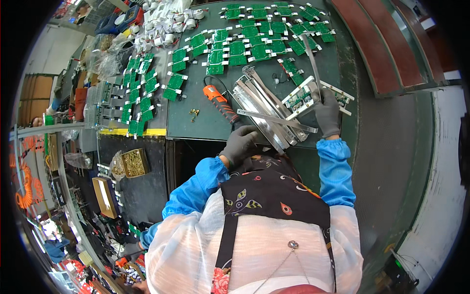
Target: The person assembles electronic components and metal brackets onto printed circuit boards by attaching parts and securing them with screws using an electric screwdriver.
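Note:
My right hand (327, 112), in a grey glove, is closed around the lower end of a long flat metal strip (311, 58) that points away from me. Beside it, a circuit board between white rails (299, 100) lies on the bench. My left hand (240, 145), also gloved, is curled at the bench's front edge; whatever it may hold is hidden. Just beyond it, another metal strip (276, 120) lies across a slanted pile of silvery metal strips (259, 100). An orange and black power screwdriver (220, 104) rests left of the pile.
Many green circuit boards (238, 53) with white connectors cover the far bench, with more boards (146, 109) to the left. A few brass-coloured screws (194, 113) lie near the screwdriver. A box of small brass parts (135, 162) stands at left. Another person's blue sleeve (149, 236) shows lower left.

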Demonstrator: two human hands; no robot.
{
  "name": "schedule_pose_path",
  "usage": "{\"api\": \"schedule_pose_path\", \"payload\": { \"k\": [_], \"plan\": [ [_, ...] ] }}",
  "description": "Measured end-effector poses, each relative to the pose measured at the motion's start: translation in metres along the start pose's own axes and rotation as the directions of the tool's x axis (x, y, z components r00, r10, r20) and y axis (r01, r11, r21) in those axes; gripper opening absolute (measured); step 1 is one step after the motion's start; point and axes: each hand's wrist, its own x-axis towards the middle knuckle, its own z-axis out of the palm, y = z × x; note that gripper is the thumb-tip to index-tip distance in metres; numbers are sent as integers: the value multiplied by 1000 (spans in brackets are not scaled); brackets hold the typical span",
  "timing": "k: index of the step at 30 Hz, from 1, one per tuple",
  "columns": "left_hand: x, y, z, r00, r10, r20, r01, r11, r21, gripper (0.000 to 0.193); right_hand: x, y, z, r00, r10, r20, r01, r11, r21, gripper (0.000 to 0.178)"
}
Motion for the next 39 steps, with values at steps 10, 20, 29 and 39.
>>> {"api": "schedule_pose_path", "payload": {
  "k": [10, 20, 29, 39],
  "plan": [
    [48, 64, 7, 854, 358, 378, -521, 563, 642, 67, -44, -45, -4, 970, -202, 139, 229, 948, -221, 19],
    [161, 99, 66, 663, 189, 724, -749, 170, 641, 74, -68, -63, -4, 982, 11, -187, -33, 993, -114, 17],
    [143, 86, 66, 614, 333, 716, -788, 310, 532, 66, -47, 112, -72, 708, 548, -446, -587, 807, 61, 30],
    [104, 74, 84, 762, 410, 502, -641, 365, 675, 68, -26, 85, -28, 701, 686, 197, -674, 546, 498, 11]
  ]
}}
